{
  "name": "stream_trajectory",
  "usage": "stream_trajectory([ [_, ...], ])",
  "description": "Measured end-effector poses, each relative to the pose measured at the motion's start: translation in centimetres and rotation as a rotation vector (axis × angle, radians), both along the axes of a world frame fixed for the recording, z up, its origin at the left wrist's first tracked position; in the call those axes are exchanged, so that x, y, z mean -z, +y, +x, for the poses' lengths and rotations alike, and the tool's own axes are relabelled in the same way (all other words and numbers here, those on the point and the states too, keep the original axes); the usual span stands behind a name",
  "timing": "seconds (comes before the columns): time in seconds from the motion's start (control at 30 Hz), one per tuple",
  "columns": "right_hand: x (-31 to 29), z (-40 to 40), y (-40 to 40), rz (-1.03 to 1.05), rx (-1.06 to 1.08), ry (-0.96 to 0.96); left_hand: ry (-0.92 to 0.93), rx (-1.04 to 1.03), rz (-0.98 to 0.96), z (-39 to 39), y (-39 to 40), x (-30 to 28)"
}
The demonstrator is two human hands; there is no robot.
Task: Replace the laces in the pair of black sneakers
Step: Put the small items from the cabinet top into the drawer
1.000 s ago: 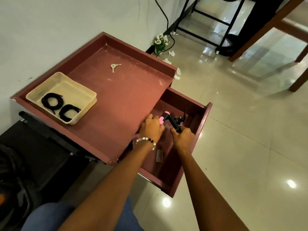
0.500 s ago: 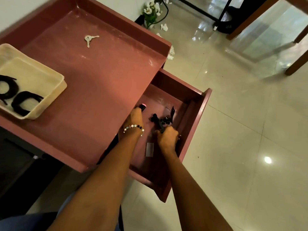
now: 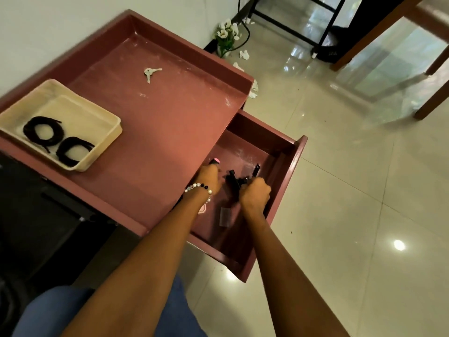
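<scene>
We see a plain pale wall (image 3: 73,15) behind the red table (image 3: 158,122), a glossy cream tiled floor (image 3: 364,190) reflecting ceiling lights, a black metal frame (image 3: 325,32) and brown wooden legs (image 3: 379,30) at the far right.

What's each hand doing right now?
Left hand: fingers curled round a black and pink object.
Right hand: fingers curled round a black object in the drawer.
</scene>
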State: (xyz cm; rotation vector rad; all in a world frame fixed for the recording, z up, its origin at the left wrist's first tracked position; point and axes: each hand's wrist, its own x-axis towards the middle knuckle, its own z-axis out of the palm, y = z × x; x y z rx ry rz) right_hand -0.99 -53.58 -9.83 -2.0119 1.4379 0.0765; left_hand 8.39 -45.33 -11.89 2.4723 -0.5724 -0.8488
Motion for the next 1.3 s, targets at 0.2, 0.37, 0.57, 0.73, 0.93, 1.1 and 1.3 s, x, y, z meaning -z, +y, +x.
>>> stream_trajectory([
  [0.2,-5.0,1.7,-0.7,-0.058,0.025,-0.354,-0.081,0.046,-0.234,-0.8,1.8,-6.4],
  [0.37,-7.3,5.6,-0.6,-0.089,-0.114,-0.477,-0.195,-0.205,-0.337,2.8,4.1,-10.5],
  [0.57,-7.8,13.5,1.7,-0.089,-0.367,-0.497,-0.393,-0.403,-0.3,10.3,7.8,-12.3],
  [0.73,-6.4,21.6,4.0,-0.132,-0.559,-0.441,-0.51,-0.483,-0.304,16.5,10.0,-11.8],
  [0.93,-4.8,30.5,6.2,-0.314,-0.914,-0.27,-0.553,-0.509,-0.299,21.3,11.7,-9.9],
  [1.1,-2.4,32.5,6.0,-0.444,-1.029,-0.214,-0.545,-0.506,-0.328,22.2,12.2,-9.1],
  [1.3,-2.7,29.6,6.3,-0.588,-1.008,-0.304,-0.502,-0.533,-0.368,21.3,11.4,-8.4],
])
